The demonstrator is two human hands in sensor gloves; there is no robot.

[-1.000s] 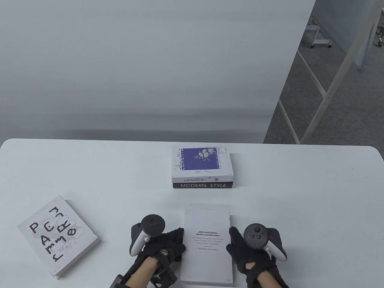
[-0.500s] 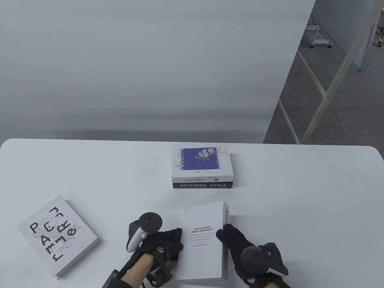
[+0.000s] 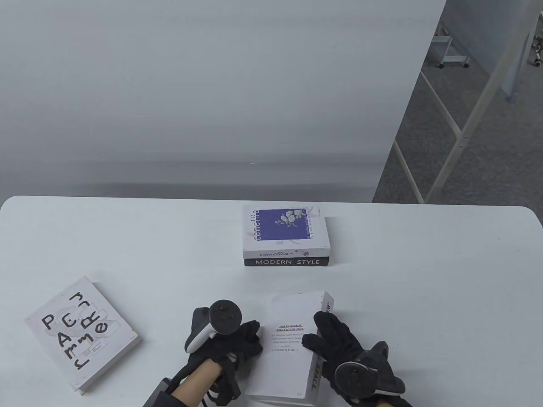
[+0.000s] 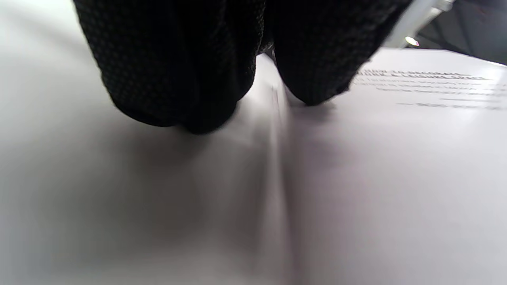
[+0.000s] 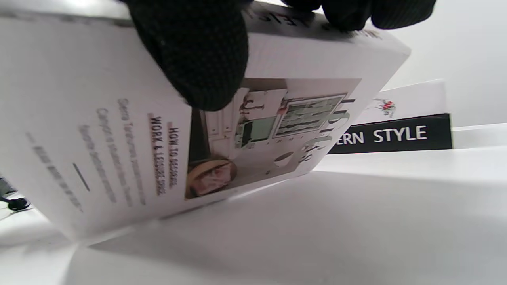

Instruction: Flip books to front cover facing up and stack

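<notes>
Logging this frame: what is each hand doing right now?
Left hand: rests against the white book's left edge.
Right hand: grips the tilted white book's spine side.

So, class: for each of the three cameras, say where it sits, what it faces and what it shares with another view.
Table view: above, looking down at the table; shows left hand, right hand, white book.
Left wrist view: under left fingers, facing that book's cover.
Right wrist view: under right fingers, facing the tilted book and Modern Style spine.
Shared: the white book.
</notes>
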